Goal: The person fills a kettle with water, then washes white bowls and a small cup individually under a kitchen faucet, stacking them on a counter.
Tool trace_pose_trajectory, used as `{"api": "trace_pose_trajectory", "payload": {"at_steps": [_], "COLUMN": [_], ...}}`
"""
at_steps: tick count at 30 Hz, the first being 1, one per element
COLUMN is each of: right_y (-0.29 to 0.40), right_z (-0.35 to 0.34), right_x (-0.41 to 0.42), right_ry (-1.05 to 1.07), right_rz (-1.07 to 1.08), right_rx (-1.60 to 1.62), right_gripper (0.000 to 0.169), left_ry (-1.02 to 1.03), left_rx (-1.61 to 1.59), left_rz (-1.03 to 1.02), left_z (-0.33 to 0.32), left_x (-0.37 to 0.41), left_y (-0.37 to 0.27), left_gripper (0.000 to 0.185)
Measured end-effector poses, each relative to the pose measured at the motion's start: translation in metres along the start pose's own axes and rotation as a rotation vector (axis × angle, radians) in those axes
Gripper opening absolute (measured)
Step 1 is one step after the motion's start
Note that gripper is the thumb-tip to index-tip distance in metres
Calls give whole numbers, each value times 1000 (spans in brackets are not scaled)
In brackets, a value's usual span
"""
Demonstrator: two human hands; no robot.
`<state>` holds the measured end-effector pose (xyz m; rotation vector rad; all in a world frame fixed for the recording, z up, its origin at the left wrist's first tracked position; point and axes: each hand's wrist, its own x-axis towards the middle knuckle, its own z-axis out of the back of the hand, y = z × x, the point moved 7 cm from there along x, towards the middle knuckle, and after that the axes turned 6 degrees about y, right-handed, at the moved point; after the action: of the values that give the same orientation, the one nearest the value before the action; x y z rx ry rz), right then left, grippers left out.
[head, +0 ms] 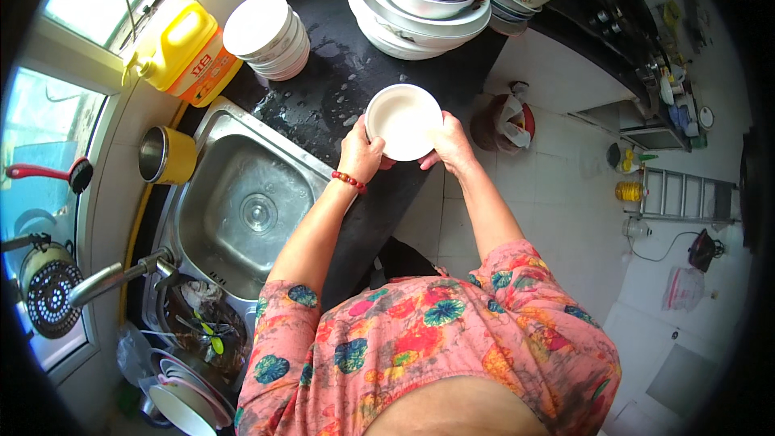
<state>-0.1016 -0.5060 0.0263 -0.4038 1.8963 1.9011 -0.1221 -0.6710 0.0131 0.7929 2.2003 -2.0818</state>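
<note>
Between my two hands is a white bowl, its pale inside facing up toward me. My left hand grips the bowl's lower left rim, thumb on the edge; a red bead bracelet circles that wrist. On the opposite side my right hand holds the rim, with fingers partly under the bowl. The bowl is above the front edge of the wet black countertop. Farther back on the counter stands a stack of white bowls, the top one turned upside down.
A steel sink lies left of my arms, beside a yellow detergent jug and a yellow cup. Large basins and plates are piled at the back. On the floor to the right is a lined red bin.
</note>
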Motion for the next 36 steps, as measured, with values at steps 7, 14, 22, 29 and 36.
{"api": "trace_pose_trajectory", "payload": {"at_steps": [7, 14, 22, 29, 36], "right_y": [-11, 105, 160, 185, 194], "right_z": [22, -32, -168, -192, -185], "right_x": [11, -45, 72, 117, 111], "right_ry": [15, -290, 99, -122, -222], "right_rz": [-64, 794, 432, 740, 889], "right_rx": [-1, -658, -343, -735, -732], "right_gripper": [33, 28, 56, 26, 21], "left_ry": [128, -429, -634, -623, -827], "left_rx": [15, -252, -105, 16, 99], "left_rz": [102, -278, -335, -293, -558], "left_z": [-10, 98, 200, 200, 202], "left_x": [12, 1, 17, 35, 44], "left_y": [0, -29, -110, -123, -125], "left_gripper": [42, 38, 52, 35, 31]}}
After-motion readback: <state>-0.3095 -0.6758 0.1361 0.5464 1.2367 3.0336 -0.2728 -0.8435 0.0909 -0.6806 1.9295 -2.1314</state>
